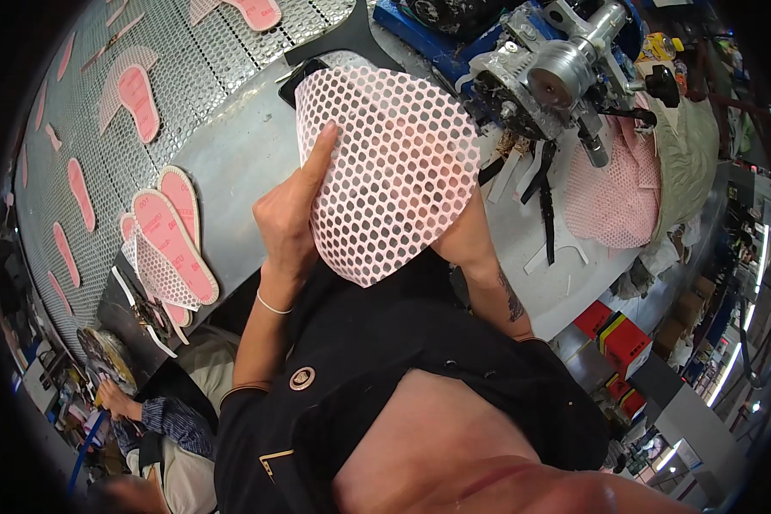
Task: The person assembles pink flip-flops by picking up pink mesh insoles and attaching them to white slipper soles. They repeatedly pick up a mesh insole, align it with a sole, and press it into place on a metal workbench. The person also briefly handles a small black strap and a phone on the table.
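Hands (284, 214) hold pink mesh (390, 171); insoles (170, 236) red-printed.

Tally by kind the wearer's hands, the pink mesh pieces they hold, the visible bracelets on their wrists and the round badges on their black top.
Hands: 2 (left hand; right hand, partly behind the mesh)
Held pink mesh piece: 1
Bracelet: 1
Round badge: 1
Total: 5
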`<state>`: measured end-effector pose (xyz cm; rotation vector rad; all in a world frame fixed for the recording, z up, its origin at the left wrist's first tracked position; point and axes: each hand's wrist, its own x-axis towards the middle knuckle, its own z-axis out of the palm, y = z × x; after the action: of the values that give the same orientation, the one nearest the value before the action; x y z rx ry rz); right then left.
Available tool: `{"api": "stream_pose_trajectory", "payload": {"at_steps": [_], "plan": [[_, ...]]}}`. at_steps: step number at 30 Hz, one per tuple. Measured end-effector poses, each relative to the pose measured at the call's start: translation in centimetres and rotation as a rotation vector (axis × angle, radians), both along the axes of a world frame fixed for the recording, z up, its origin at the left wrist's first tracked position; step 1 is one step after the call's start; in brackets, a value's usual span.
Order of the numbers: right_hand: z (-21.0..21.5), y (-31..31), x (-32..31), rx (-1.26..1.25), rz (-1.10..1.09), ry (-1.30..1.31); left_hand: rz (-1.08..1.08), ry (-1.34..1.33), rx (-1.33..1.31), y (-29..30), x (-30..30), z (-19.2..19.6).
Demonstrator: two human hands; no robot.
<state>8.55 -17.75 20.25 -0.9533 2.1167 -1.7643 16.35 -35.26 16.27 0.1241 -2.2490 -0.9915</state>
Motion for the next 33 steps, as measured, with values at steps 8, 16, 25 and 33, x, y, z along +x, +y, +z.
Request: {"api": "stream_pose_trajectory", "payload": {"at_steps": [8, 16, 25, 33], "plan": [[-3.0, -2.6, -0.2, -0.334, 0.027, -0.607, 0.021, -0.505, -0.07, 0.7, 0.6, 1.7], [-7.4, -5.2, -0.3, -0.841, 0.318, -1.036, -0.132, -0.522, -0.024, 1.4, 1.2, 3.7], [-4.5, -7.5, -1.8, -0.925, 0.213, -1.492, 0.8, -0.148, -0.048, -18.9, 5.1, -1.1], [-4.0, -9.1, -1.9, -0.889, 0.231, -1.554, 1.294, -0.691, -0.319, -43.6, 13.1, -9.8]]}}
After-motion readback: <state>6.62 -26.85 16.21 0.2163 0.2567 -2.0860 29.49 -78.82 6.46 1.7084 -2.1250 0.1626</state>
